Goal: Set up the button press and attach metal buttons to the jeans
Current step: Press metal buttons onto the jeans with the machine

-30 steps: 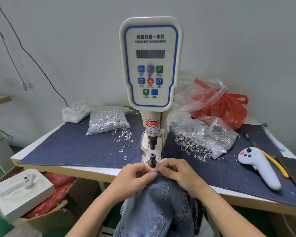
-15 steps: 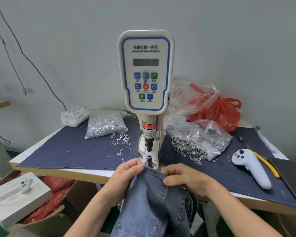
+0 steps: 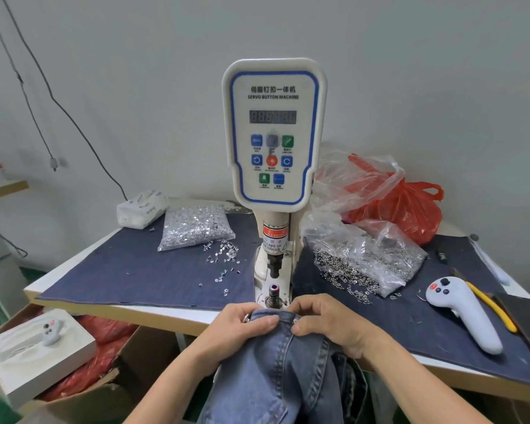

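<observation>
both hands, left hand (image 3: 245, 324) and right hand (image 3: 325, 321), pinch the jeans (image 3: 276, 371) waistband just before the press die (image 3: 273, 293); fingers that close risk crushing, or a misplaced button.

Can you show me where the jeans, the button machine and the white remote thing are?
jeans (image 3: 288, 371), head view, middle of the denim.
button machine (image 3: 273, 133), head view, front panel.
white remote (image 3: 462, 313), head view, its handle.
</observation>
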A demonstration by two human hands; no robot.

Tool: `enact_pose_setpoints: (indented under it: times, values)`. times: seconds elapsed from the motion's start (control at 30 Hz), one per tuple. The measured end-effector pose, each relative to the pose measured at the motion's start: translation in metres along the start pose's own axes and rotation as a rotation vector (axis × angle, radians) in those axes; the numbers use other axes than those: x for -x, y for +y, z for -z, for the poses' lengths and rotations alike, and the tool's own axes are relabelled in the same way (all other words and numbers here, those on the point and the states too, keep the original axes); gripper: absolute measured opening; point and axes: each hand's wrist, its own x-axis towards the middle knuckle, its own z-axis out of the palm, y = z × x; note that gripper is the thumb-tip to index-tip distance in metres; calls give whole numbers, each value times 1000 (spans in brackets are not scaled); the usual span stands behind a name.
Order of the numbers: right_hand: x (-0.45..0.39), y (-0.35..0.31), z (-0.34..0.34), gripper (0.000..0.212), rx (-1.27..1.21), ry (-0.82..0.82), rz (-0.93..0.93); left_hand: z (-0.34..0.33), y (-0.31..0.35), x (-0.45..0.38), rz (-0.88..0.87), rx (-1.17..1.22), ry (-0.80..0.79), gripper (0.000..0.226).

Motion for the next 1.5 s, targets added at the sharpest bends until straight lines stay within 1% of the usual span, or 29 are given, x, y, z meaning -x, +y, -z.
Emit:
enact_pose_setpoints:
  times: [0.07,0.17,0.2,0.27,0.3,0.33,0.4,0.47,0.53,0.63,0.77,0.83,0.87,0.93,1.0,1.07,1.17,1.27,1.33,1.4,1.5]
  values:
    - [-1,1,-1,12,-92,0,-40,-3,0,-2,-24,71,38,11]
    - [1,3,0,4,-145,-21,-115,-10,-5,-7,-54,137,86,13]
    - [1,3,1,5,-126,-17,-135,-12,-5,-9,-79,135,98,14]
    - [2,5,2,15,-67,39,-147,-15,-9,-13,-125,95,118,16]
    - [3,6,3,15,-46,75,-136,-14,-10,-14,-130,70,123,21]
    - [3,7,4,13,-35,104,-116,-11,-11,-14,-115,62,115,28]
    - [5,8,6,10,-29,136,-81,-6,-10,-13,-58,72,45,44]
    - [7,7,8,8,-23,123,-72,-2,-8,-12,13,76,-17,55]
    - [8,6,10,9,-5,90,-76,3,-9,-13,112,158,-42,62]
    - [7,5,11,12,-2,59,-74,8,-11,-11,101,192,-47,55]
    - [9,6,15,19,-65,25,-122,9,-12,-6,74,191,-78,29]
    - [9,7,16,17,-92,28,-131,10,-9,-7,91,235,-78,24]
    - [8,6,16,13,-94,42,-122,9,-7,-8,97,232,-67,27]
    - [5,5,15,5,-96,86,-87,7,-3,-10,118,136,-31,30]
    - [1,2,14,9,-104,137,-53,3,2,-12,111,-7,7,21]
    - [-3,1,15,14,-121,189,-30,1,1,-15,45,-82,56,17]
    - [-10,1,14,16,-124,254,-4,-2,-3,-22,-75,-56,134,14]
    - [-20,1,9,17,-86,319,-8,-1,-11,-33,-103,-15,325,37]
    - [-28,-1,5,20,-82,353,-8,2,-14,-38,-115,-21,398,50]
    - [-34,-2,3,22,-83,378,-14,5,-15,-41,-129,-29,422,52]
    - [-40,-2,2,20,-104,404,-30,9,-15,-46,-125,-23,427,48]
